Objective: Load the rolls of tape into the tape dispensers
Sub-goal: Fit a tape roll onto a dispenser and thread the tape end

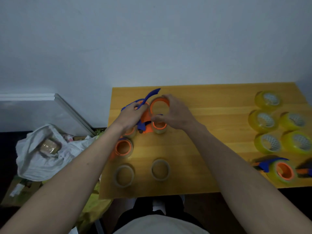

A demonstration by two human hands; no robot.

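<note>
Rolls: two clear ones (124, 175) (160, 169) are sitting nearest me on the wooden table (211, 149), yellow rolls (267, 143) stacked far right. I'm gripping the blue-orange dispenser (143, 115) with my left hand (131, 115); my right hand (173, 114) is pinching an orange-cored roll (159, 106), thumb and fingers curled around it, beside the dispenser.
</note>
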